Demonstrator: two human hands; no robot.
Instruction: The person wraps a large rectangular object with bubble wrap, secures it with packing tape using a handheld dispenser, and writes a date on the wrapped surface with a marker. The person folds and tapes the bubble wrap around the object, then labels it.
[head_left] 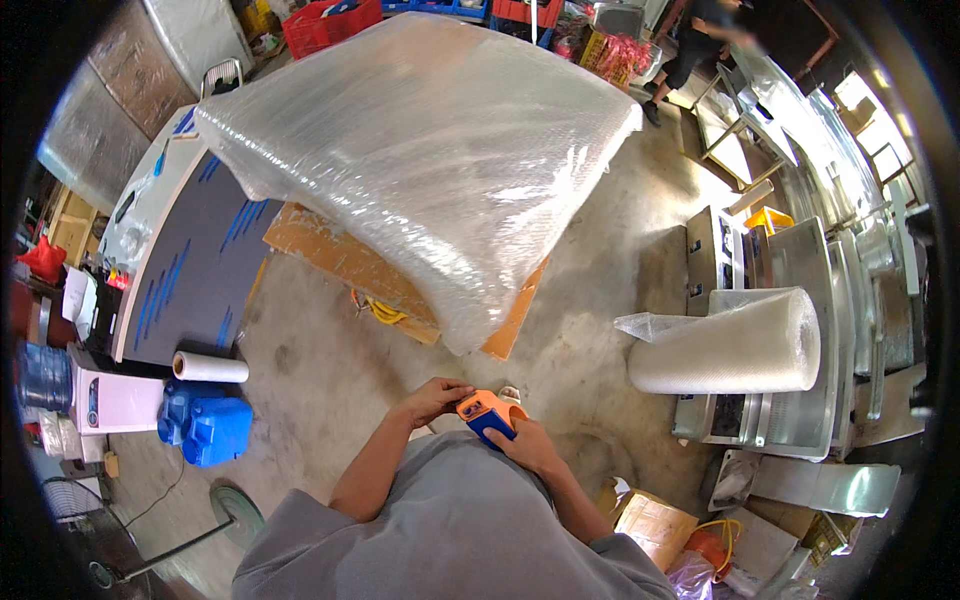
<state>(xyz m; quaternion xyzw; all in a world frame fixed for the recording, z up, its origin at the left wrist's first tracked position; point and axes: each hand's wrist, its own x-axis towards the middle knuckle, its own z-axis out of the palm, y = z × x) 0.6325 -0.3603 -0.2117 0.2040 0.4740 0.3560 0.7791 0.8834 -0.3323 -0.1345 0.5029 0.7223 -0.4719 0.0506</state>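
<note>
In front of my waist, my right hand [528, 446] is wrapped round an orange and blue tape dispenser [482, 410]. My left hand [432, 401] is at the dispenser's front end, fingers drawn together. Whatever lies between those fingertips is too small to make out. Just beyond my hands stands a large table-like piece covered in clear bubble wrap [420, 150]. Its near corner hangs down toward me, and brown cardboard [340, 255] shows beneath the wrap.
A big bubble wrap roll [725, 345] lies on steel units at right. To the left are a dark panel with blue strips [195, 260], a white film roll [210, 367] and blue jugs [218, 430]. A cardboard box [655, 528] sits near right. Another person [690, 50] stands far right.
</note>
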